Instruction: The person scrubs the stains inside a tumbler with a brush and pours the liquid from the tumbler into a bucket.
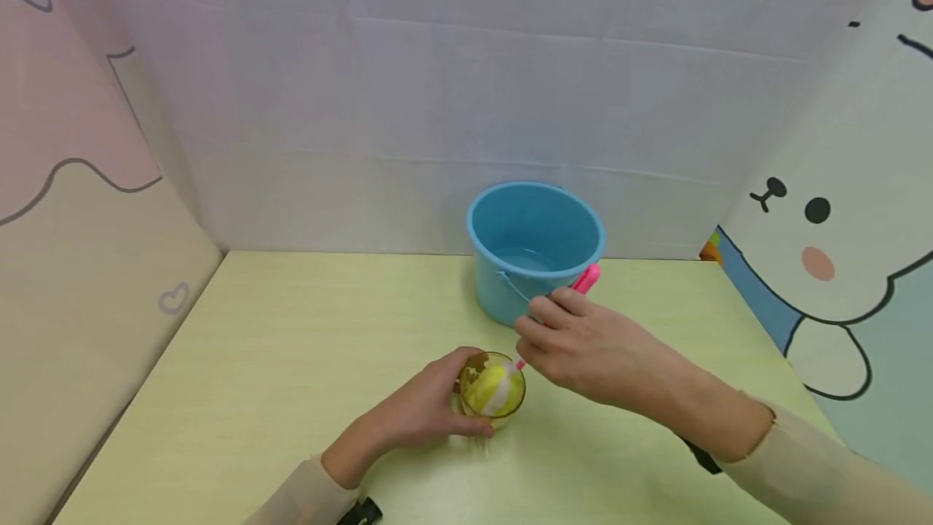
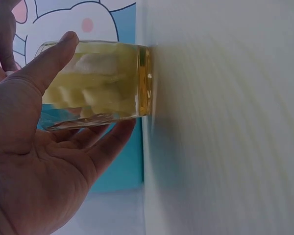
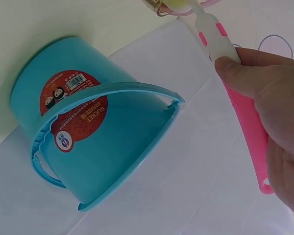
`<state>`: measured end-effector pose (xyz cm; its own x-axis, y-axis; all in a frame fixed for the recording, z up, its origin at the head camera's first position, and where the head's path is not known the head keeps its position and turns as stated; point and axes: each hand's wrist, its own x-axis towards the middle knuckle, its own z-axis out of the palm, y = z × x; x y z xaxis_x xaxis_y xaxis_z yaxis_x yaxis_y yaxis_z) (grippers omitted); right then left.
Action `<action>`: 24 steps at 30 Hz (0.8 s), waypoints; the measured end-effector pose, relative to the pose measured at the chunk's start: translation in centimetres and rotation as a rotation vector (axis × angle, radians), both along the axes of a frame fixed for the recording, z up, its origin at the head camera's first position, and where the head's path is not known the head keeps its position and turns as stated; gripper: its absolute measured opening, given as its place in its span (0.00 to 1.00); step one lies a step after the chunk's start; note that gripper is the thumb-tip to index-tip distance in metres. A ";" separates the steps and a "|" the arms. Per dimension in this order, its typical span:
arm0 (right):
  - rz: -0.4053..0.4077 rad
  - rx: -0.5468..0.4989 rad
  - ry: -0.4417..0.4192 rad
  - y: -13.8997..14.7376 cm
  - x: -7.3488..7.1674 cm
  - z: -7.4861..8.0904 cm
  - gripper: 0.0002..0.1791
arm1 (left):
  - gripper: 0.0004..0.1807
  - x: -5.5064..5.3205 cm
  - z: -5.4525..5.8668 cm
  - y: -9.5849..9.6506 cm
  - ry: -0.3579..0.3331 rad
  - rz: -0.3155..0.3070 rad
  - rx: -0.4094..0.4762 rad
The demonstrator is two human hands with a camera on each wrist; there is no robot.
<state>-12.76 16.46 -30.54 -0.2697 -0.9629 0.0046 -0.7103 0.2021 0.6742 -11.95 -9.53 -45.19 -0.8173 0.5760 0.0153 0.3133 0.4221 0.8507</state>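
My left hand (image 1: pixel 426 403) holds a clear amber glass (image 2: pixel 100 81) from the side, thumb on one face and fingers round the other. In the left wrist view the glass stands upright, its base right at the tabletop. Inside it is the yellow-and-white sponge head (image 1: pixel 497 390) of a cup brush. My right hand (image 1: pixel 586 347) grips the brush's pink handle (image 3: pixel 250 132), with the thumb near the white neck (image 3: pixel 213 36). The handle slants up and away from the glass to the right. Part of the handle is hidden by the right hand's fingers.
A light blue bucket (image 1: pixel 492 290) with a thin handle stands upright behind the glass, near the back wall (image 1: pixel 350 128). A red label (image 3: pixel 88 107) is on its side. The pale yellow table (image 1: pixel 277 355) is bordered left and right by printed cartoon panels (image 1: pixel 867 185).
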 end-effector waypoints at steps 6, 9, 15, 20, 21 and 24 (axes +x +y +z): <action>0.008 -0.027 -0.005 0.1 -0.2 -0.1 0.20 | 0.49 0.0 0.1 0.0 0.015 0.000 0.000; 0.014 -0.044 -0.016 0.2 -0.4 -0.2 0.21 | 0.49 0.0 0.1 0.0 0.017 0.000 -0.004; 0.000 -0.070 -0.025 0.3 -0.6 0.1 0.21 | 0.50 0.0 0.6 0.0 0.004 -0.001 -0.013; -0.020 -0.074 -0.032 0.2 -0.5 0.4 0.21 | 0.50 -0.1 1.0 0.0 0.000 -0.003 -0.015; -0.025 -0.074 -0.035 0.2 -0.4 0.5 0.21 | 0.50 -0.1 1.1 0.0 0.000 -0.003 -0.017; -0.040 -0.071 -0.045 0.1 -0.3 0.8 0.21 | 0.50 -0.2 1.4 0.0 0.001 -0.005 -0.026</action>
<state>-13.10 16.59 -29.74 -0.3094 -0.9491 0.0596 -0.7300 0.2772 0.6247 -12.13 -9.53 -43.78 -0.8146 0.5801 0.0011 0.3162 0.4423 0.8393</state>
